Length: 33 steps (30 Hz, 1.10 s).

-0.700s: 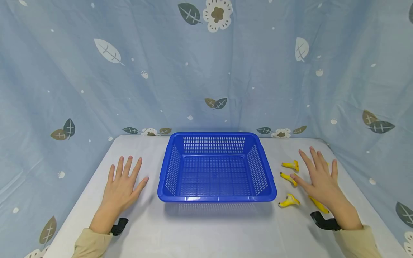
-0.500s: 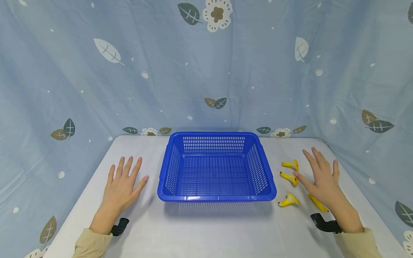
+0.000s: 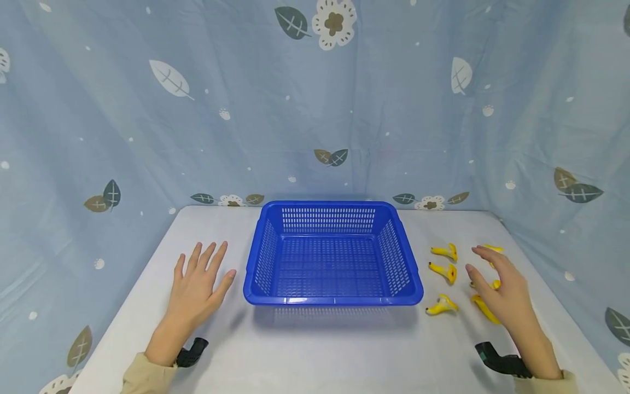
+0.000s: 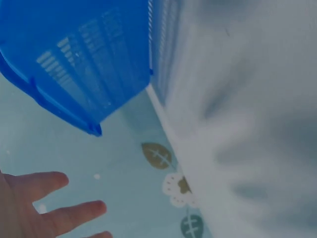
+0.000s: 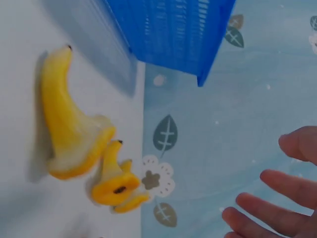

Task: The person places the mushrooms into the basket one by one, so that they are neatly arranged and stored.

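My left hand is held above the white table left of the basket, palm down and fingers spread, with nothing in it. On the right, my right hand hovers over several yellow trumpet-shaped pieces that look like mushrooms. Its thumb and fingers stand apart, and it holds nothing. Some of the mushrooms are partly hidden by this hand. The right wrist view shows a large mushroom close up, its flared cap towards the bottom and a dark tip on its stem. A blue plastic basket sits between the hands, with nothing inside.
The white table reaches back to a blue patterned curtain, which also hangs along both sides. Raised, slotted basket walls stand between the two hands. A black wrist mount sits below the right hand.
My right hand has drawn back towards me and turned, its fingers bending a little, so more mushrooms show around it. My left hand has shifted slightly right. The basket has stayed in place.
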Each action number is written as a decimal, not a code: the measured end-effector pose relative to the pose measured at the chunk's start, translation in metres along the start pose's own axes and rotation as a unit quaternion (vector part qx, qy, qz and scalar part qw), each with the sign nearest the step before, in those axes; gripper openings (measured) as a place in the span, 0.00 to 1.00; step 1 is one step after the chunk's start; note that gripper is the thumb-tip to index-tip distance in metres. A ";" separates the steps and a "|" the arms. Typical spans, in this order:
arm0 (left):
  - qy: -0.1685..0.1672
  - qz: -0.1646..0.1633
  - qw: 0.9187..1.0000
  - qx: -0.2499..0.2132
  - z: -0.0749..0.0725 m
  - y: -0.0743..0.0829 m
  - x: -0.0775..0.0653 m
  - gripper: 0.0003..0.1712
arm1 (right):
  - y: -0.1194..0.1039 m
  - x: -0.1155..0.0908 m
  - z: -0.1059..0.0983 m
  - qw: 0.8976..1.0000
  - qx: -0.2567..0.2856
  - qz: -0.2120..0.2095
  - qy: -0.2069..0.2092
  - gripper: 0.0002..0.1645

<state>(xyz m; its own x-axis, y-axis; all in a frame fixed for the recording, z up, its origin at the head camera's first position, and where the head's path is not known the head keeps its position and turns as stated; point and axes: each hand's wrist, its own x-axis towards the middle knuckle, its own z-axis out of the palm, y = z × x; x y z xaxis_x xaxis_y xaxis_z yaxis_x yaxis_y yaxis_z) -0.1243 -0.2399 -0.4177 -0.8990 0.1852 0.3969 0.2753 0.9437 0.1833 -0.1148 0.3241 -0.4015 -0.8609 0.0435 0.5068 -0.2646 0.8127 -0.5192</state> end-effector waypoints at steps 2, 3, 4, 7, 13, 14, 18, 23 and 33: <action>-0.001 0.003 1.000 -0.003 0.000 0.005 0.000 0.36 | -0.001 -0.005 0.002 1.000 -0.006 0.009 0.006 0.24; -0.001 0.004 1.000 -0.004 -0.001 0.008 0.000 0.36 | -0.001 -0.007 0.003 1.000 -0.007 0.014 0.008 0.23; 0.000 0.006 1.000 -0.003 -0.001 0.010 0.000 0.36 | -0.001 -0.010 0.005 1.000 -0.009 0.018 0.008 0.23; 0.000 0.009 1.000 0.003 0.000 0.017 0.001 0.38 | 0.000 -0.016 0.011 0.999 -0.013 0.034 0.002 0.21; -0.010 0.013 1.000 0.008 0.003 0.032 0.004 0.43 | 0.000 -0.026 0.022 0.997 -0.022 0.065 -0.018 0.18; -0.012 0.014 1.000 0.008 0.003 0.035 0.005 0.44 | 0.000 -0.027 0.024 0.997 -0.025 0.071 -0.022 0.18; -0.016 0.019 1.000 0.005 0.006 0.047 0.006 0.46 | -0.001 -0.029 0.031 0.993 -0.039 0.099 -0.048 0.18; -0.016 0.033 0.999 0.001 0.011 0.057 0.008 0.48 | 0.000 -0.030 0.038 0.981 -0.065 0.149 -0.103 0.23; -0.038 0.039 0.999 -0.004 0.016 0.073 0.013 0.52 | 0.000 -0.028 0.047 0.967 -0.081 0.179 -0.163 0.25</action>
<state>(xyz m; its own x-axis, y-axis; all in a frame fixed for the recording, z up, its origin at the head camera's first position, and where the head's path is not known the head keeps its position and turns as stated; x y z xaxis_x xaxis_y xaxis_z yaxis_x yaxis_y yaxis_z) -0.1212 -0.1645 -0.4134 -0.8977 0.2786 0.3414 0.3483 0.9232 0.1625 -0.1110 0.2958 -0.4482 -0.9829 0.1750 0.0569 0.1247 0.8609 -0.4933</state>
